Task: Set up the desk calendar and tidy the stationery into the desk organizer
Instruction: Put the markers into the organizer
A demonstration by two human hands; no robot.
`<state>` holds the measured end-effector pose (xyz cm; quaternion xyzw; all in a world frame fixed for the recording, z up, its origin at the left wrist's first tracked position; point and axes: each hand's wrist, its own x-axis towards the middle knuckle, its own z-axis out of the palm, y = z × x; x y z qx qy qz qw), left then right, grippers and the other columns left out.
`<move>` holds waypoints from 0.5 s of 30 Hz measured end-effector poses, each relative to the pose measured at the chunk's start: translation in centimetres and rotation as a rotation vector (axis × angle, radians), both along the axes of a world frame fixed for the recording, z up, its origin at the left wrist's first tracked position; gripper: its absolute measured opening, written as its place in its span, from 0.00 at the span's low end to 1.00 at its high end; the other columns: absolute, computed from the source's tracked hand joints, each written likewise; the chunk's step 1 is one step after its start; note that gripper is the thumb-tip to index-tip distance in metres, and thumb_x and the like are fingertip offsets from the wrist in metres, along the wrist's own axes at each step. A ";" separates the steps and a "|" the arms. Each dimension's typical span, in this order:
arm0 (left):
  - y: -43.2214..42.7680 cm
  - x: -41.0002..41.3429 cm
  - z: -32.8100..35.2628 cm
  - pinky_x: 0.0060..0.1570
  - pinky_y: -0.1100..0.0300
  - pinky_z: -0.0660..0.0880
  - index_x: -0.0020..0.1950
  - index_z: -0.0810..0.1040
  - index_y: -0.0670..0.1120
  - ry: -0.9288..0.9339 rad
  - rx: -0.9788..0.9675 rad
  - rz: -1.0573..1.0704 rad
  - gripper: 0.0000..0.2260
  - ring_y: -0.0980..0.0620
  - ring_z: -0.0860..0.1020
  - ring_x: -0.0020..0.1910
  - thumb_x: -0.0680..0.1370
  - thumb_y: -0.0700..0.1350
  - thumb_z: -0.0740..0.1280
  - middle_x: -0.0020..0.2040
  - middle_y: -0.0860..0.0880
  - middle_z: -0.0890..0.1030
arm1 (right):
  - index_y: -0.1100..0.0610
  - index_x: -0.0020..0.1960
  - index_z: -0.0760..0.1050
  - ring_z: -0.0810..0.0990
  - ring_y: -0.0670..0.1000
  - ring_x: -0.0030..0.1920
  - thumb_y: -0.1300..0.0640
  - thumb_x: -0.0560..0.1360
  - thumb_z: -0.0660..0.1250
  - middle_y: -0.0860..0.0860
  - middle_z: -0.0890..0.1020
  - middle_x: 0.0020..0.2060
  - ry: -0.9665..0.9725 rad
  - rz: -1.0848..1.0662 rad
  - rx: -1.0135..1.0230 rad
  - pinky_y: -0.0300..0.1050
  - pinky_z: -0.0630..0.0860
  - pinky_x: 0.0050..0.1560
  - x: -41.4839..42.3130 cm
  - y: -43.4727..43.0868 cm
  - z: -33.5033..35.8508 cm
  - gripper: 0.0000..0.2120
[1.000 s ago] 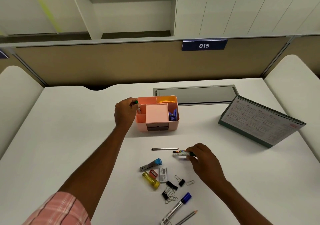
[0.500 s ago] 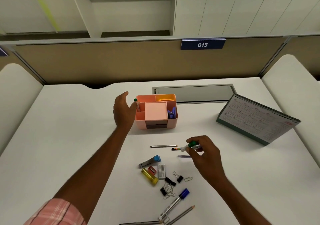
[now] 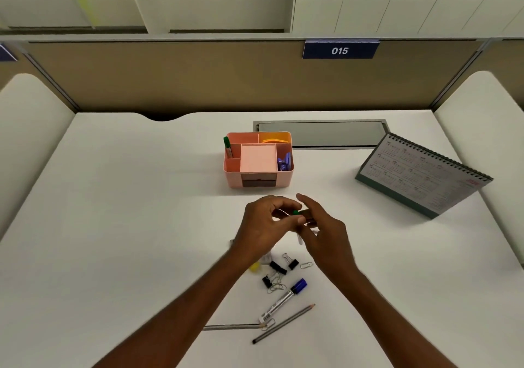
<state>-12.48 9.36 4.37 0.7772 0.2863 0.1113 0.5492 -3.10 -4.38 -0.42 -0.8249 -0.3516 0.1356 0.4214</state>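
A green-capped pen (image 3: 301, 213) is held between two hands at the centre of the frame, just below the pink organizer (image 3: 258, 160) and above a scatter of stationery on the white desk (image 3: 119, 214). The left hand (image 3: 265, 227) is curled, its fingertips (image 3: 300, 220) pinched on the pen near the cap; the right hand (image 3: 326, 233) is closed loosely round the other end, index finger extended toward the organizer, though how firmly it is clamped cannot be told through the blur. Both forearms are angled inward from the bottom edge, meeting in a narrow V. The step is judged to be a hand-over or cap check before the pen is dropped in; it is best done by keeping one firm pinch near the cap, releasing the other hand cleanly, and lowering the pen upright into the left-hand slot, where a green marker (image 3: 227, 147) is already stood. The calendar (image 3: 419, 174) is seen propped open at the right of the frame, well apart from the hands. Binder clips (image 3: 279, 268), paper clips, a blue marker (image 3: 283, 299) and two pencils (image 3: 283, 323) are left in the lower centre, still to be sorted.
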 end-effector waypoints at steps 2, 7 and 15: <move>0.1 -0.6 -0.3 0.51 0.67 0.81 0.56 0.87 0.50 0.000 0.028 0.006 0.11 0.59 0.85 0.48 0.74 0.45 0.79 0.50 0.55 0.87 | 0.42 0.76 0.66 0.82 0.40 0.52 0.54 0.78 0.73 0.42 0.85 0.55 -0.006 0.010 -0.013 0.32 0.77 0.55 -0.5 0.0 0.1 0.30; 1.0 -1.9 -0.6 0.48 0.71 0.79 0.56 0.88 0.51 0.022 0.079 0.005 0.11 0.64 0.84 0.47 0.74 0.47 0.79 0.48 0.59 0.87 | 0.45 0.77 0.66 0.82 0.45 0.56 0.48 0.76 0.73 0.44 0.84 0.58 0.064 0.024 -0.034 0.47 0.82 0.58 -1.7 -0.3 0.3 0.32; 5.6 -2.7 1.8 0.45 0.59 0.85 0.56 0.88 0.49 -0.059 0.071 0.219 0.11 0.57 0.86 0.39 0.74 0.46 0.79 0.42 0.55 0.88 | 0.45 0.71 0.72 0.77 0.49 0.63 0.52 0.76 0.73 0.45 0.77 0.65 -0.207 0.337 -0.409 0.45 0.79 0.56 -2.6 -3.5 -3.1 0.24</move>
